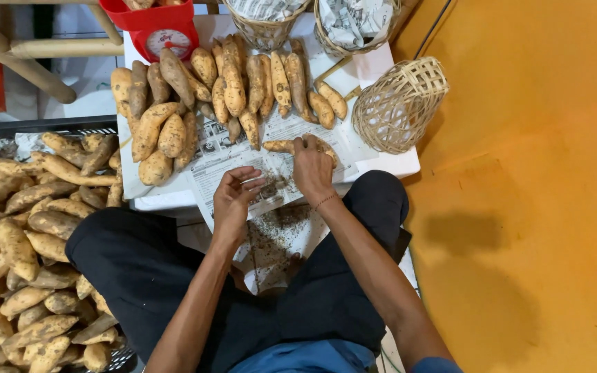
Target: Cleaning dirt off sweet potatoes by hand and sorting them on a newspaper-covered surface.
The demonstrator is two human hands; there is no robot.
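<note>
Seen from above, over dark trousers. Right hand pressed down on a sweet potato lying on newspaper spread over a white surface. Left hand just beside it, fingers curled, empty, above soil crumbs on the paper. Rows of sweet potatoes lined up further back, near a red scale. Empty woven basket tipped on its side at the right. Two paper-lined baskets at the far edge. Black crate heaped with more tubers at the left. Orange floor on the right.
</note>
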